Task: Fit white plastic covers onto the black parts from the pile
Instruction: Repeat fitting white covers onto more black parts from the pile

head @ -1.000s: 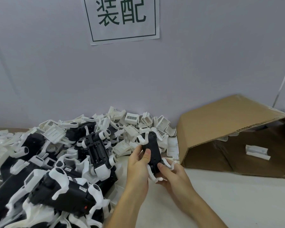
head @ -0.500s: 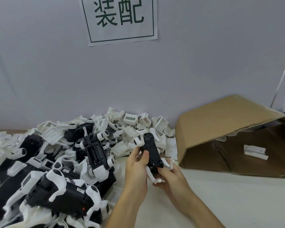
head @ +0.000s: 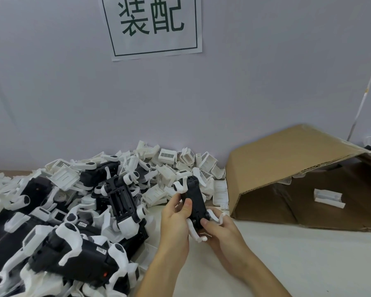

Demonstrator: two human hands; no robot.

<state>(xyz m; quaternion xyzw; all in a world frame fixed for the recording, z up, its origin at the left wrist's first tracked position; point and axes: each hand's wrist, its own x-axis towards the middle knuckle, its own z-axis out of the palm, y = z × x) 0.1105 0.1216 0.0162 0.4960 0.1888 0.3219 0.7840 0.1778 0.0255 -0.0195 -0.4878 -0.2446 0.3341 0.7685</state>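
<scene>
Nearest the viewer, at lower centre: gripping one black part (head: pixel 194 202) from both sides above the pale table (head: pixel 298 254), held lengthwise and pointing away. Left hand (head: pixel 176 219): curling round the part's left flank, thumb pressing on its dark upper face. Right hand (head: pixel 220 230): pinching the near end, thumb on the black edge, fingers tucked beneath among the white limbs projecting there. Compared with the views of a second and half a second ago: keeping almost the same hold, with only the left thumb sliding slightly along the face and the part tilting a little; judging from this, still inspecting or orienting the part rather than seating anything. No separate white cover visibly held in either hand; whether one is already clipped on the underside cannot be told. Just to the left, touching the table edge to edge: lying heaped, the pile (head: pixel 69 221) of black bodies with white limbs, several open-bellied. Beyond the hands, against the wall: lying loose in a drift, the white plastic covers (head: pixel 167 156), some bearing barcode labels, within easy reach for the next fitting. Farther right: standing tipped on its side, a cardboard box (head: pixel 287 159) with one white piece (head: pixel 328 198) inside. Farthest, on the grey wall: hanging, a printed paper sign (head: pixel 152 26).
</scene>
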